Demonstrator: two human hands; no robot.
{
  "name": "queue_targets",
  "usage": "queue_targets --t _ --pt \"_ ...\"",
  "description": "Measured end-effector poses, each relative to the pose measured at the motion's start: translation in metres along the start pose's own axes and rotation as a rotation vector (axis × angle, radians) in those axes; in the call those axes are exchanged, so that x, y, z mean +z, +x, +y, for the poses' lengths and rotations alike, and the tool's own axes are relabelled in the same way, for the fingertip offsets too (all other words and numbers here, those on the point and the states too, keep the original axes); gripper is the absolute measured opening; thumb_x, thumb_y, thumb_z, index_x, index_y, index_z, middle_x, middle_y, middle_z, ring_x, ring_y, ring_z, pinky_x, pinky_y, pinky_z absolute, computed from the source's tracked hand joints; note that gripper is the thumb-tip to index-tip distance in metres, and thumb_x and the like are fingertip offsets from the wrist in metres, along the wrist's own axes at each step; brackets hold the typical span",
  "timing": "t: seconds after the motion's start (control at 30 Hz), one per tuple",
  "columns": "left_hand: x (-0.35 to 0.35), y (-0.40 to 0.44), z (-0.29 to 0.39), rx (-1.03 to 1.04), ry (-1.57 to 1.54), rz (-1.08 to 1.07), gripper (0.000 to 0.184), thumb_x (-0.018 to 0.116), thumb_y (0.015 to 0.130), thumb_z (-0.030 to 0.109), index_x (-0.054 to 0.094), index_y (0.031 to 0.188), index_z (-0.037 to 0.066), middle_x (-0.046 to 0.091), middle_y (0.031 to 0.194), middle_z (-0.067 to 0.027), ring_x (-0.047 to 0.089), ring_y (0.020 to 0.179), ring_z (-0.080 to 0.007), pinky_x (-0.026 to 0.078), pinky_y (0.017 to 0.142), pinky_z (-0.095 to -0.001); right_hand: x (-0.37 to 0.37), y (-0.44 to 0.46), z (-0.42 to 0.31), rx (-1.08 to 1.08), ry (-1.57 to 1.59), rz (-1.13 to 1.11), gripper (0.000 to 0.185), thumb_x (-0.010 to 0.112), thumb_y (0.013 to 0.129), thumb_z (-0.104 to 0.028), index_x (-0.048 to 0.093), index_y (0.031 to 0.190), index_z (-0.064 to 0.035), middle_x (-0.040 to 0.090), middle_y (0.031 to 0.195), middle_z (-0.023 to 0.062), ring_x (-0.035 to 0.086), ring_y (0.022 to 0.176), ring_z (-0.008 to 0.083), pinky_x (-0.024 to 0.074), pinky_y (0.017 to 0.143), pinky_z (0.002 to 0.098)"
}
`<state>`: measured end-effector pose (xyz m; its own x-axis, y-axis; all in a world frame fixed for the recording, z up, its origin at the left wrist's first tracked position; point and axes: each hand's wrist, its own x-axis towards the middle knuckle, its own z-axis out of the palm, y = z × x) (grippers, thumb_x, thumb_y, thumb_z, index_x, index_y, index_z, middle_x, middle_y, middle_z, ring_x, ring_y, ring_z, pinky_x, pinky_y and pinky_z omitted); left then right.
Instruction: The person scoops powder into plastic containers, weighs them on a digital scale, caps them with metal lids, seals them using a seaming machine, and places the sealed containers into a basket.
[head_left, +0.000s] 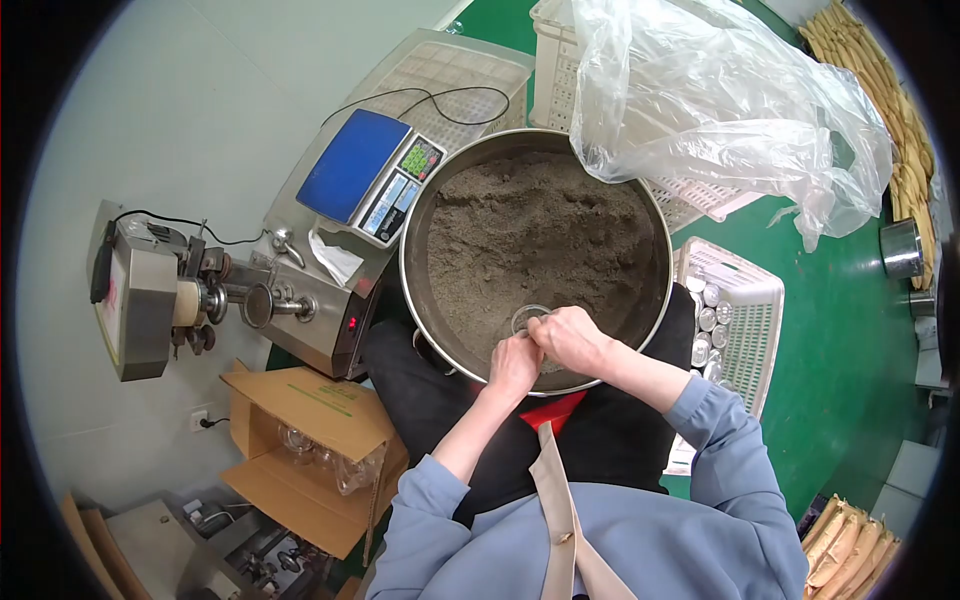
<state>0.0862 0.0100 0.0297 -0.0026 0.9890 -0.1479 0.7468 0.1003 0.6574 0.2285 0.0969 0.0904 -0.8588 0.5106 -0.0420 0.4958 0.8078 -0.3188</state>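
A large round metal pot stands between my knees, holding a coarse grey-brown powder. Over its near edge, my left hand and my right hand meet, both with fingers curled. A small clear jar shows its round rim just beyond the fingers. My left hand grips it from the near left, and my right hand closes on it from the right. The fingers cover most of the jar, so its contents are hard to see.
Left of the pot are a blue-topped digital scale and a metal machine. An open cardboard box holds clear jars. Plastic sheeting drapes over white crates at upper right. Another crate holds silvery round lids or cans.
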Motion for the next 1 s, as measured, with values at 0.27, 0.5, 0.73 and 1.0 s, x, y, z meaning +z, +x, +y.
queue_targets --t 0.27,0.5,0.73,1.0 --pt "-0.017 -0.006 -0.022 0.059 -0.012 0.109 0.010 0.075 0.090 0.015 0.078 0.091 0.006 0.071 0.090 -0.0158 0.072 0.085 -0.0411 0.059 0.078 -0.0518 -0.084 -0.020 -0.007 0.019 0.025 0.278 0.020 0.069 0.080 -0.008 0.063 0.098 -0.0018 0.068 0.074 0.0102 0.074 0.074 0.0295 0.0592 0.064 0.0415" --pt "-0.069 -0.020 -0.019 0.151 -0.078 0.085 0.011 0.079 0.086 0.012 0.078 0.089 0.001 0.074 0.087 -0.0165 0.073 0.084 -0.0386 0.057 0.077 -0.0471 -0.078 -0.030 0.036 0.226 0.047 0.448 0.011 0.065 0.098 -0.013 0.068 0.098 -0.0020 0.070 0.074 0.0182 0.072 0.069 0.0382 0.0570 0.061 0.0482" --pt "-0.090 -0.033 -0.031 0.190 -0.092 -0.032 0.013 0.080 0.084 0.012 0.077 0.086 -0.001 0.073 0.082 -0.0156 0.072 0.078 -0.0348 0.057 0.072 -0.0426 -0.002 -0.037 0.072 0.333 -0.055 0.116 0.020 0.062 0.094 -0.017 0.065 0.078 -0.0049 0.069 0.068 0.0197 0.073 0.067 0.0385 0.0573 0.060 0.0503" --pt "-0.087 -0.038 -0.034 0.265 -0.135 -0.160 0.011 0.079 0.086 0.010 0.078 0.087 -0.001 0.074 0.085 -0.0148 0.073 0.080 -0.0338 0.057 0.073 -0.0430 0.071 -0.029 0.102 0.334 -0.055 -0.060 0.014 0.064 0.088 -0.015 0.070 0.080 -0.0054 0.071 0.071 0.0207 0.074 0.072 0.0402 0.0595 0.066 0.0505"
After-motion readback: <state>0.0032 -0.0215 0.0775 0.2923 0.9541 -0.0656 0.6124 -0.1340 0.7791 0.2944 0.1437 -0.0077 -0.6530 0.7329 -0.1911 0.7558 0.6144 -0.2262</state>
